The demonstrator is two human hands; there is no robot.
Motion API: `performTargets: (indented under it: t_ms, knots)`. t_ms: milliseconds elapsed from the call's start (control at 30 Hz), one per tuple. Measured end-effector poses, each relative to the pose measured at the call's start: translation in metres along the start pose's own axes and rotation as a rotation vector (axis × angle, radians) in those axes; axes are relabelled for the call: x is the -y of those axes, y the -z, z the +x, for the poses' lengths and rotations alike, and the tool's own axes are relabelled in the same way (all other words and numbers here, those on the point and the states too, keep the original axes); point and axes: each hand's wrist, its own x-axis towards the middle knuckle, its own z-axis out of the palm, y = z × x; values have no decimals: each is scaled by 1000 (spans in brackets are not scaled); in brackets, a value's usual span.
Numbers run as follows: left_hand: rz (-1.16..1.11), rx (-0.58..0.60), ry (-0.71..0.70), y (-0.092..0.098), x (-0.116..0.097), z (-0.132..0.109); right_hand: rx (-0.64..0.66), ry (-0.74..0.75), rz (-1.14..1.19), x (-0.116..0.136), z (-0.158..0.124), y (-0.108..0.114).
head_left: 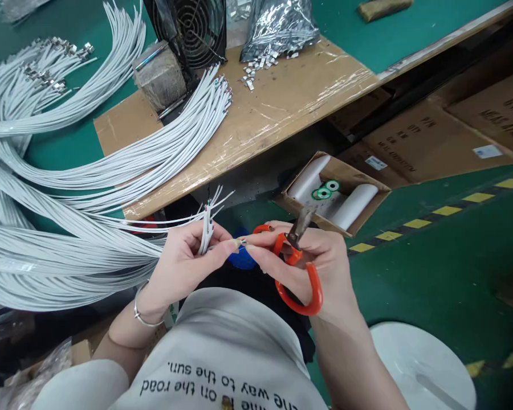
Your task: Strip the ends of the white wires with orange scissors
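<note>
My left hand (192, 256) is closed around a few white cables (206, 230), whose stripped ends fan out above the fingers. Its thumb and forefinger pinch one cable end in front of my body. My right hand (299, 256) meets it there, thumb and forefinger closed on the same small tip; the fine detail is too small to make out. Hooked over the right hand's fingers are orange-handled scissors (312, 290), their dark blades pointing up and away from the cable. Large bundles of white cable (89, 245) run off to the left across the bench.
A black fan (191, 34) and a taped block (160, 77) stand on the bench. Small white connectors (256, 67) lie by a silvery plastic bag (280, 28). An open carton (354, 219) with rolls sits below the edge, and a white round stool (423, 364) stands at right.
</note>
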Motion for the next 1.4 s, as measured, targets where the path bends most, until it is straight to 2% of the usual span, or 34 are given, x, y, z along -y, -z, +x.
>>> performTargets:
  t_ms: [133,233,300,367,533,633,700,800,867,933,1100,1267,1333,1400]
  knots:
    - [80,-54,-115,-5,1,-2,-26,2,-53,0,-2,1]
    - [185,-105,-263,-8,4,-3,-38,-6,-82,3,-3,4]
    - [268,-147,-359,-10,8,-5,-76,-18,-83,4,-4,1]
    - [338,-189,-389,-14,12,-8,-155,-28,-42,3,-4,-7]
    - [291,-275,-300,-24,18,-16,-421,-14,106,-7,-10,-44]
    - [165,-275,-223,-23,18,-16,-483,63,69,-11,-12,-56]
    - [53,-220,-157,-19,17,-14,-428,82,53,-11,-11,-51]
    - [-94,-101,-78,-12,15,-8,-236,21,79,-11,-6,-32]
    - [-129,-50,-49,-8,13,-6,-122,-11,75,-11,-3,-18]
    - [-123,-25,-29,-6,10,-6,-80,-31,49,-11,0,-9]
    - [-59,-27,-10,-6,5,-8,-91,15,-64,-10,1,-8]
    - [-45,8,5,-6,1,-6,-160,251,-308,-5,1,-12]
    - [-52,11,11,-4,0,-5,-237,257,-341,-6,3,-8]
    - [-81,14,35,-3,0,-5,-383,194,-265,-10,6,0]
